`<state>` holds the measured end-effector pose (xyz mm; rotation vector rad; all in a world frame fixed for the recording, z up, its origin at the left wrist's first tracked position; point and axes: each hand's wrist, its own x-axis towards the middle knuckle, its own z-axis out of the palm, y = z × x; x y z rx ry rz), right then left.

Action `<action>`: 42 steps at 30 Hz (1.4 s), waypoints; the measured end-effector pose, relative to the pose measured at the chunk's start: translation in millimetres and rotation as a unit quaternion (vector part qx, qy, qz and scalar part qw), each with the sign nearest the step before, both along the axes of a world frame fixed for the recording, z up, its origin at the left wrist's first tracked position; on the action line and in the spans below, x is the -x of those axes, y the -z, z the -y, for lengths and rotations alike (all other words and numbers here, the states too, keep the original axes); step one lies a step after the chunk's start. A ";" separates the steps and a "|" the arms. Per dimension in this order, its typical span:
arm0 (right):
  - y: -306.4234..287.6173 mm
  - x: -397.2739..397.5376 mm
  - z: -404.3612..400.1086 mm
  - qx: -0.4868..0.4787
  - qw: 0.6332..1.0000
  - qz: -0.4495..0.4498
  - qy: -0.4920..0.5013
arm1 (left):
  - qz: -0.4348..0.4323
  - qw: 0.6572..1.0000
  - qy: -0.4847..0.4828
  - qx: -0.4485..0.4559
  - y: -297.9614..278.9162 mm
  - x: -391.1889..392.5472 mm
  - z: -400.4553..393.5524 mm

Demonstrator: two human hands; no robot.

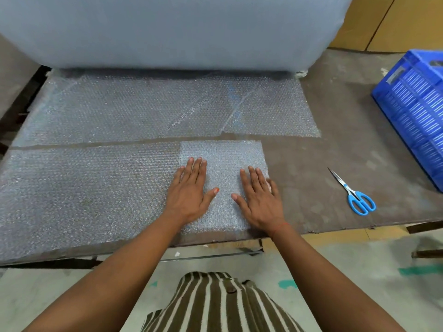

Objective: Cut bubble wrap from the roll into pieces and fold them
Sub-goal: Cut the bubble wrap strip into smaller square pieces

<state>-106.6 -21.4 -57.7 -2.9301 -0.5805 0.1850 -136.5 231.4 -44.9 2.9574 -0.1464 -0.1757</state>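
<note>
While both palms are lying flat with fingers straight and spread, the left hand (189,190) and the right hand (257,200) are pressing down on the folded bubble wrap (223,164), a whitish, thicker square sitting just below the middle of the frame, near the front edge of the table (335,164). Neither hand is gripping anything. The risk here, as I judge it, is springback: the layers are looking puffy, so the fold may be popping open once the pressure is lifting. The left hand is also straddling the square's left edge, where the unfolded rest of the cut sheet (84,188) is trailing off toward the lower left, and a sliding palm could be dragging that edge askew. The square's near edge is sitting close to the table's front lip, so a pull could be tipping it over. Further out, the scissors (354,195) are lying untouched at right, the roll (167,29) is filling the top, and a blue crate (417,111) is standing at the right margin.
</note>
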 end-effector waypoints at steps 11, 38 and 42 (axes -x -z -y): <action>-12.2 -3.8 18.2 -0.040 0.994 -0.001 0.106 | 0.006 0.997 0.070 0.010 -6.5 -9.1 22.2; -42.7 -24.9 232.5 0.061 0.879 0.030 0.473 | 0.031 0.992 0.089 0.082 -18.4 -37.3 78.1; -58.1 -31.1 231.4 0.031 0.863 -0.006 0.504 | 0.041 0.992 0.035 0.110 -20.7 -26.3 44.3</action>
